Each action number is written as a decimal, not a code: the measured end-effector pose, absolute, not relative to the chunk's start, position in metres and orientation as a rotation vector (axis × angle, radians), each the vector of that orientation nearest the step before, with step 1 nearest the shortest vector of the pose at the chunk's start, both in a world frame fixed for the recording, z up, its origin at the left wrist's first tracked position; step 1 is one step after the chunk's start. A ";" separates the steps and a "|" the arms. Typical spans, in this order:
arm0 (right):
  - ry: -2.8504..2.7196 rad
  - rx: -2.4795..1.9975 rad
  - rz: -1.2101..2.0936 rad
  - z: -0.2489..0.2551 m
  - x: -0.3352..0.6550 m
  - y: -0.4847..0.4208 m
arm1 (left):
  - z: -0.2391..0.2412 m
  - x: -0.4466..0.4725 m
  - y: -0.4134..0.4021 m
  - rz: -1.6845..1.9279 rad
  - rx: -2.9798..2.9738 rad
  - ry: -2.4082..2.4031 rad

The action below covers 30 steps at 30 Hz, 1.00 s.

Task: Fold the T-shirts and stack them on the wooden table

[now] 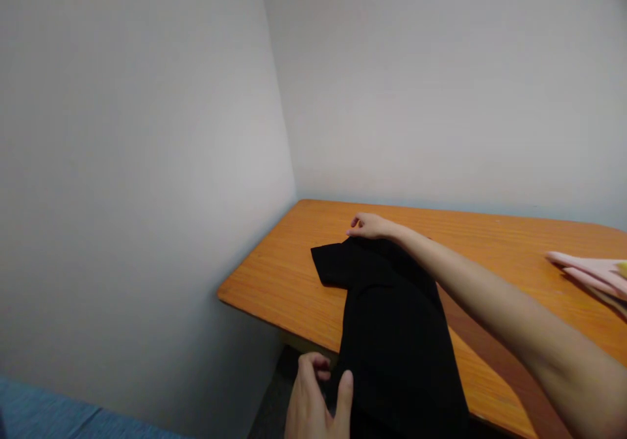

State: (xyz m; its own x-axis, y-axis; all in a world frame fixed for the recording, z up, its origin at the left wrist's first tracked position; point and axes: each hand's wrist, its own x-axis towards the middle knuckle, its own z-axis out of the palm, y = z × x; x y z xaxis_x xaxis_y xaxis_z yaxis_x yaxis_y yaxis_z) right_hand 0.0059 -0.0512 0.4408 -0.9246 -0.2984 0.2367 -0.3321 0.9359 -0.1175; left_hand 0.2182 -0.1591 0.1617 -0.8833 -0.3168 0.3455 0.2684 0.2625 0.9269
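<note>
A black garment [392, 321] lies along the orange wooden table [294, 276], its lower end hanging over the near edge. My right hand [369, 226] reaches across to the far end of the garment, fingers closed on its top edge near a short sleeve. My left hand [316, 396] is low at the near table edge, pinching the garment's left side between thumb and fingers.
The table sits in a corner between two plain white walls. Folded pink cloth [592, 274] lies at the right edge of the table. A blue surface [53, 413] shows at the bottom left, below table height.
</note>
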 end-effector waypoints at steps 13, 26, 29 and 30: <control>-2.933 0.761 0.639 0.447 0.029 -0.092 | 0.184 0.210 -0.196 -1.558 -0.253 -2.395; -2.625 0.393 -0.319 0.300 0.102 -0.020 | 0.309 0.020 -0.230 -0.787 -0.049 -2.464; -2.635 0.355 -0.324 0.293 0.102 -0.023 | 0.323 0.002 -0.232 -0.863 -0.141 -2.559; -2.643 0.354 -0.312 0.294 0.101 -0.024 | 0.329 -0.001 -0.234 -0.905 -0.181 -2.585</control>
State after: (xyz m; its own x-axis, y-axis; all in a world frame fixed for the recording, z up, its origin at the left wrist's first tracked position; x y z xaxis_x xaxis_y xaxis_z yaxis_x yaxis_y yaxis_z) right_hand 0.1014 -0.0238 0.2937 -0.8645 -0.2973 0.4053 -0.1947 0.9414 0.2754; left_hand -0.0007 -0.2339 0.3290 -0.9140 -0.0079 0.4057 0.2468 0.7829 0.5711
